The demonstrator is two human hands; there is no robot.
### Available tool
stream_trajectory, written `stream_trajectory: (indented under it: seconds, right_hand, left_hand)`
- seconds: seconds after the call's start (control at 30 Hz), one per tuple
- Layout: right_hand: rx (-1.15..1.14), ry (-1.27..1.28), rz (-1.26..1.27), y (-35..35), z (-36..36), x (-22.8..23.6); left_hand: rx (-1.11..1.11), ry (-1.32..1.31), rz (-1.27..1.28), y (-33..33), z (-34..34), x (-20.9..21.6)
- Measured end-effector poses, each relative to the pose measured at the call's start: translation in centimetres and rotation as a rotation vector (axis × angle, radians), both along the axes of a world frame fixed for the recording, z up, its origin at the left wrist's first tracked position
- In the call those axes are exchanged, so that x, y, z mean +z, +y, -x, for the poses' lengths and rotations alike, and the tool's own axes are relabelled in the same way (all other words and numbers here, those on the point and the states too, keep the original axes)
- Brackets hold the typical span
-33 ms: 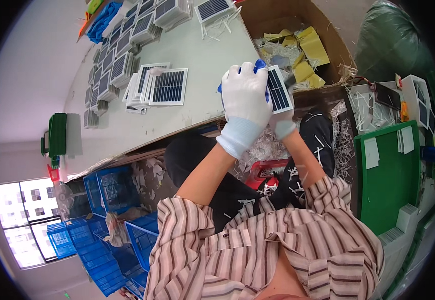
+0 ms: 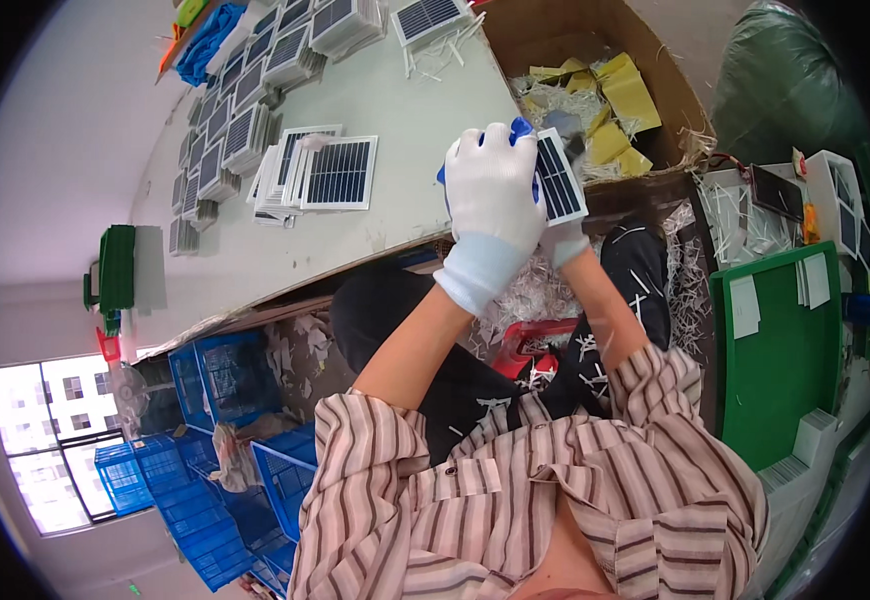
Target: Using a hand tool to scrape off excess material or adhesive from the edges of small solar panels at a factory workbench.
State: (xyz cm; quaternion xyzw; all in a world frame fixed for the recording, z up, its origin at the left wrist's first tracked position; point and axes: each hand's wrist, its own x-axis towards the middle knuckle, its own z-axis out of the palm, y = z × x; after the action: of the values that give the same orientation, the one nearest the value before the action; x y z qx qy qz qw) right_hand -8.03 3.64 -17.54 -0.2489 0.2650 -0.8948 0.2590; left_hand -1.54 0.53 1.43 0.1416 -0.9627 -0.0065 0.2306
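Left hand [image 2: 493, 188] is curled shut on one solar panel [image 2: 560, 178] just past the table [image 2: 410, 175], right hand [image 2: 566, 240] is mostly hidden so can't tell its grip, and the table's neat stacks [image 2: 240, 140] look done, loose pile [image 2: 338, 172] maybe not.

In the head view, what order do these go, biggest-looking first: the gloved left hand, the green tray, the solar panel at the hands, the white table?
1. White table
2. Green tray
3. Gloved left hand
4. Solar panel at the hands
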Motion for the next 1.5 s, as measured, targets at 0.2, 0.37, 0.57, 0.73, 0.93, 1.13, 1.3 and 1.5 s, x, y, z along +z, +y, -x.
stream_trajectory:
  seconds: [0.2, 0.37, 0.57, 0.73, 0.93, 1.13, 1.3, 1.5]
  right_hand:
    - [0.200, -0.450, 0.028, -1.9, -0.1, 3.4]
    - [-0.053, 0.220, -0.446, 4.6, 0.3, 3.2]
    - [-0.005, 0.379, -0.547, 5.7, 0.2, 5.7]
    - [0.317, 0.816, -0.571, 9.7, -3.6, 7.7]
    - [-0.073, 0.111, -0.596, 8.0, -4.7, 3.6]
    - [-0.536, 0.370, -0.525, -0.8, 0.3, 0.7]
    - [-0.355, 0.228, -0.479, -1.2, 2.7, 3.2]
    - [-0.466, 1.228, -0.657, 8.9, 4.1, 11.5]
  left_hand:
    - [-0.121, 0.122, -0.026, -1.5, -1.2, -0.7]
    - [-0.023, -0.091, -0.021, -2.6, -1.8, 0.9]
    - [-0.130, 0.110, -0.016, -1.3, -1.5, -0.7]
    - [-0.167, 0.049, -0.001, -1.5, -1.4, -0.3]
    - [-0.015, 0.144, -0.004, -1.1, -0.7, -0.4]
    - [-0.036, -0.016, 0.035, -0.6, -0.3, -0.2]
    - [-0.136, 0.109, -0.053, -2.2, -1.3, -0.8]
    - [-0.189, 0.142, -0.221, -2.8, -1.9, -0.4]
